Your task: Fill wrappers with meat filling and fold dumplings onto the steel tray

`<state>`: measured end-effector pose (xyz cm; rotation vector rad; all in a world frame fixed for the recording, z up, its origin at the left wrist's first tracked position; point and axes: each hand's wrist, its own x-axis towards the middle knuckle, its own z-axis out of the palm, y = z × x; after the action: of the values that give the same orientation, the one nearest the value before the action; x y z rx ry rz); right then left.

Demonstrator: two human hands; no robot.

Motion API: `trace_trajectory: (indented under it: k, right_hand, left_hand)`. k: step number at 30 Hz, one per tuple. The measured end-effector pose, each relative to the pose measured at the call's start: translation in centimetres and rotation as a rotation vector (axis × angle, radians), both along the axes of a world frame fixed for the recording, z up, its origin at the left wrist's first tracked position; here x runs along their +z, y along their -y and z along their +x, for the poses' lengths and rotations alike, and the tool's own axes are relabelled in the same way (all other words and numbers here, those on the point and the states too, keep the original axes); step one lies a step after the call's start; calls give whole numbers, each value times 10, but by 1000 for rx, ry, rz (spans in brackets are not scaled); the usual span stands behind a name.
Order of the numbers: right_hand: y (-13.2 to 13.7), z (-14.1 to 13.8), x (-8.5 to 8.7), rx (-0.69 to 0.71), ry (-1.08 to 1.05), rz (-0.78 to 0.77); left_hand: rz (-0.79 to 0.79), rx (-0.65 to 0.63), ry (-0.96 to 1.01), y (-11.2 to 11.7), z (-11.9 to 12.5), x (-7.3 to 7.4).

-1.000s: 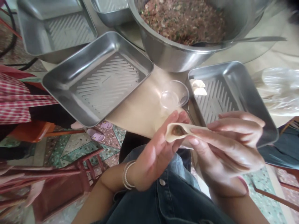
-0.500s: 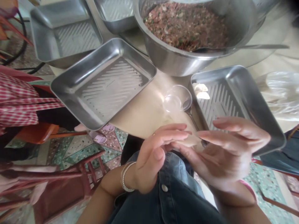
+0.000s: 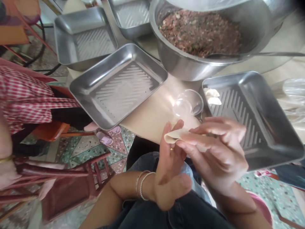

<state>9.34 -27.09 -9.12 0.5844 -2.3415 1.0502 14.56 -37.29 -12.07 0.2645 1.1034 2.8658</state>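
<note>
A pale dumpling wrapper, folded over with a curled open end, is pinched between the thumb and fingers of my right hand. Below it, my left hand has its fingers stretched up behind the wrapper and its thumb held apart, not gripping. Any filling inside the fold is hidden. Just beyond my hands stands a clear round bowl with some liquid in it. Two folded dumplings lie in the near corner of the metal tray on my right.
A big metal basin holds minced filling, with a long metal handle across its rim. More metal trays stand to the left. Clear plastic wrapping lies far right. Another person's checked garment and a red chair are at left.
My right hand has moved left and closed on the wrapper, which now shows folded. My left hand has turned, its fingers now pointing up. The whole view has shifted slightly.
</note>
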Motion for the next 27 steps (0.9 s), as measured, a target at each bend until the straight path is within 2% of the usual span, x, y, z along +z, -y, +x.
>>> trace_trajectory:
  k: [3,7,12,16,19,22,25,27]
  right_hand:
    - [2,0,0,10,-28,17]
    - [-2,1,4,40,-71,118]
    - [-8,1,7,118,-72,194]
    - [-11,-2,10,99,-44,156]
    - [-14,-4,12,125,-28,160]
    - [-18,-5,15,218,31,141]
    - [-20,-6,15,339,95,47]
    - [-20,-8,15,398,136,-20]
  left_hand:
    - [-35,-9,20,3,-1,1]
    - [-109,7,-106,11,-5,-3]
    - [-323,42,-262,20,-10,-10]
    - [-408,93,-260,25,-10,-9]
    - [-407,58,-264,27,-10,-7]
    - [-426,47,-235,30,-12,-6]
    - [-532,100,-227,35,-16,-5]
    - [-598,72,-233,39,-19,-4]
